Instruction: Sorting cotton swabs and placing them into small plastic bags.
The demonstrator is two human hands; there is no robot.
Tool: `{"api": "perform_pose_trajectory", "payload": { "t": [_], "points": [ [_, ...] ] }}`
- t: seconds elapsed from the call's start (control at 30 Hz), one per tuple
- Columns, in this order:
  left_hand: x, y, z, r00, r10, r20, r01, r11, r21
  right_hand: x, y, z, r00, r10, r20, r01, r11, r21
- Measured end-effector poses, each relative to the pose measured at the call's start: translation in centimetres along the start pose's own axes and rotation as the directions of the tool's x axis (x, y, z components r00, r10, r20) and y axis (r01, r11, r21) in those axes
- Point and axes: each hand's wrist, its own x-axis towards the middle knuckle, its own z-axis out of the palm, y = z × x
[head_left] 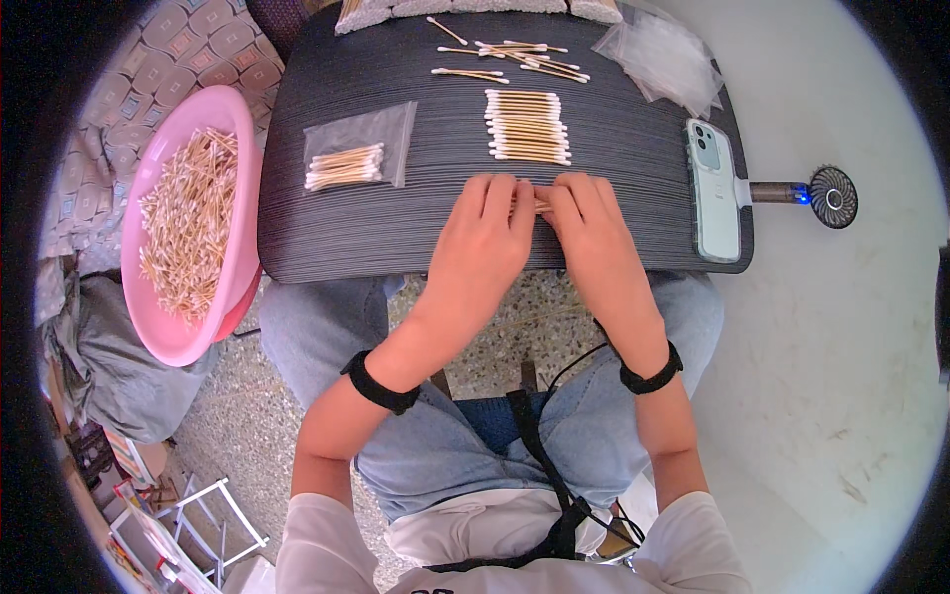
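A: State the position of the left hand (pixel 482 230).
B: Centre of the frame, over the dark tabletop (pixel 614 129). Its fingers are closed on a swab bundle (pixel 542 206).

A: And the right hand (pixel 592 230)?
B: Just beside the left, fingers closed on the same bundle. The fingers cover most of it; the count cannot be told.

A: List the adjacent items.
B: Directly above the hands, a swab row (pixel 527 127) lies side by side, sticks crosswise. Loose swabs (pixel 534 56) lie at upper centre.

A: Remaining items?
B: Left of centre, a clear bag (pixel 396 139) containing swabs; at the left, a pink basin (pixel 247 188) heaped with more. Right of centre, a phone (pixel 715 198) lies flat at the tabletop's edge.
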Motion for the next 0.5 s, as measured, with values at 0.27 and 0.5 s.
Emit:
{"api": "perform_pose_trajectory", "payload": {
  "t": [0.27,0.5],
  "points": [
    [0.27,0.37,0.44,0.996,-0.034,0.085,0.021,0.989,0.147,0.29,0.25,0.41,0.999,-0.049,0.017,0.050,0.991,-0.127],
    [0.39,-0.08,0.08,0.994,0.012,0.110,-0.031,0.985,0.167,0.22,0.71,0.13,0.998,-0.061,0.033,0.063,0.995,-0.071]
  ]
}}
